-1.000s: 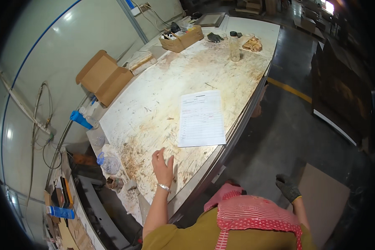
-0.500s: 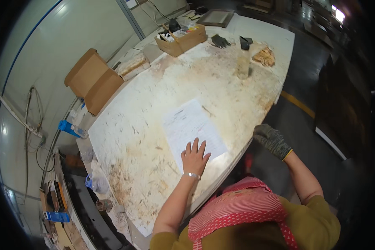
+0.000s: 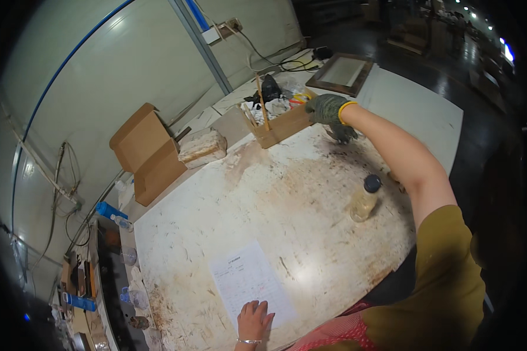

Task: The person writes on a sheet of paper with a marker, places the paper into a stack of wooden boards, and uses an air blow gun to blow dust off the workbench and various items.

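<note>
A printed sheet of paper point(image 3: 253, 275) lies on the worn white tabletop point(image 3: 205, 205). My bare left hand point(image 3: 254, 319), with a bracelet at the wrist, rests on its lower part, fingers extended. Far across the table, my right hand point(image 3: 328, 110) in a grey knit glove with a yellow cuff is at the right end of a cardboard box point(image 3: 284, 130). Its fingertips are partly hidden, and I cannot make out any grip. That box holds white scraps, a black bundle and a stick. A dark glove point(image 3: 342, 134) lies on the table just below this hand.
A bottle with a black cap point(image 3: 364, 202) stands at the right. Behind are a framed panel point(image 3: 344, 71), a pale block point(image 3: 202, 148) and an opened cardboard carton point(image 3: 149, 161). Plastic bottles point(image 3: 111, 212) stand along the left edge.
My right hand has gone from beside the table's near right edge to the far box. My left hand stays on the paper. The view has shifted toward the table's far side.
</note>
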Demonstrator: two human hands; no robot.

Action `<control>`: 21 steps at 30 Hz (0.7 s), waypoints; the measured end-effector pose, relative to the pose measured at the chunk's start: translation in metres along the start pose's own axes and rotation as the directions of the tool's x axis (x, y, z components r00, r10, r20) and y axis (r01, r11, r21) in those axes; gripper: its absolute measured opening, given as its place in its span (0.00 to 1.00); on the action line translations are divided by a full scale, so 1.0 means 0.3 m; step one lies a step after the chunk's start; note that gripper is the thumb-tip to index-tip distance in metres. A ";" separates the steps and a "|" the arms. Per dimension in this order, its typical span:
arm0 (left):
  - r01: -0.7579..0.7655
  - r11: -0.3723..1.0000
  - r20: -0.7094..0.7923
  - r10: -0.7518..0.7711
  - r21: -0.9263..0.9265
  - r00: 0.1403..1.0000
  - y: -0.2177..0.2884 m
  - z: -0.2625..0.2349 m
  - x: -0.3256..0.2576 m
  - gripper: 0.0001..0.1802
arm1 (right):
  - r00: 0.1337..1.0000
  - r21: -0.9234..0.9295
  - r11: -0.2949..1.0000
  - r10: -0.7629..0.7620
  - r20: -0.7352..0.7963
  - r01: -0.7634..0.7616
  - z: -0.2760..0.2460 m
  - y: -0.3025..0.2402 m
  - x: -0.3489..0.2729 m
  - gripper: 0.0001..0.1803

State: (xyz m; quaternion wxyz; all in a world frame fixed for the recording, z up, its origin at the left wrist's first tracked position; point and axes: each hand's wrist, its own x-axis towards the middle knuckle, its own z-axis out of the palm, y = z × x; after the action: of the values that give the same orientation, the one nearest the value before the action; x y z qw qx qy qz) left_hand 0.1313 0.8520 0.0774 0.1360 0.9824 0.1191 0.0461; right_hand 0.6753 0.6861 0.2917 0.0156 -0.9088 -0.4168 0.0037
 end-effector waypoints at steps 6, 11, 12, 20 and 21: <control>0.181 0.983 0.021 -0.180 -0.022 0.983 0.041 0.027 0.050 0.17 | 0.989 0.010 0.992 -0.121 -0.086 0.123 0.207 -0.018 0.449 0.21; 0.262 0.965 0.072 -0.264 0.030 0.962 0.084 0.011 0.073 0.19 | 0.992 0.081 0.994 0.081 -0.092 -0.073 0.409 -0.078 0.628 0.19; 0.254 0.967 0.072 -0.256 0.040 0.964 0.087 0.009 0.085 0.19 | 0.991 0.089 0.993 0.090 -0.098 -0.081 0.443 -0.057 0.638 0.19; 0.343 0.937 0.153 -0.331 -0.059 0.931 0.104 0.000 0.110 0.20 | 0.954 0.069 0.982 -0.154 -0.257 0.177 0.560 0.021 0.602 0.13; 0.383 0.922 0.174 -0.369 -0.054 0.913 0.101 -0.002 0.105 0.20 | 0.955 -0.002 0.974 -0.222 -0.199 0.226 0.577 -0.017 0.599 0.13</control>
State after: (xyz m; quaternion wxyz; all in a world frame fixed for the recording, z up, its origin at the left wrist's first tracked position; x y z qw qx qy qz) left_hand 0.1685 0.8316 0.0882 0.1938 0.9348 0.2924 -0.0549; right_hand 0.7853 0.8299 0.1199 0.0667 -0.8515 -0.5133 -0.0841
